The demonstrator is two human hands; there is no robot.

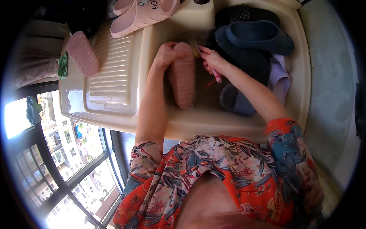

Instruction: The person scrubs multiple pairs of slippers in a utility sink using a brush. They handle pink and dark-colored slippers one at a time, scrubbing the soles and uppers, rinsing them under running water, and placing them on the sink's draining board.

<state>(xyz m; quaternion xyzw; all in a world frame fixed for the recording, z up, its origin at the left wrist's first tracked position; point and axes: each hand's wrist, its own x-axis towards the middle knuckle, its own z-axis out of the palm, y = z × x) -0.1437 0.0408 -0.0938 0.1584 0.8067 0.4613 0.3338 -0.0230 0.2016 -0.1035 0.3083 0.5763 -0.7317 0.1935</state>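
My left hand [167, 55] grips one end of a pink rubber slipper [184, 80], held lengthwise over the basin of a cream laundry sink [217, 123] with its ribbed sole showing. Just right of the slipper, my right hand [213, 60] is closed around a toothbrush with a pink-and-white handle [216, 75]. The brush's head is near the slipper's upper end; whether it touches is unclear. Dark water fills the basin. To the right lie a blue clog [257, 35], dark slippers [261, 15], a lilac slipper [278, 81] and a grey-blue slipper [238, 98].
Left of the basin is a ribbed washboard [110, 74]. Another pink slipper [83, 54] lies sole up on its far left edge by a green cloth [62, 65]. Pink slippers with writing [137, 17] rest at its top. A wall [328, 68] stands right, a window [83, 146] lower left.
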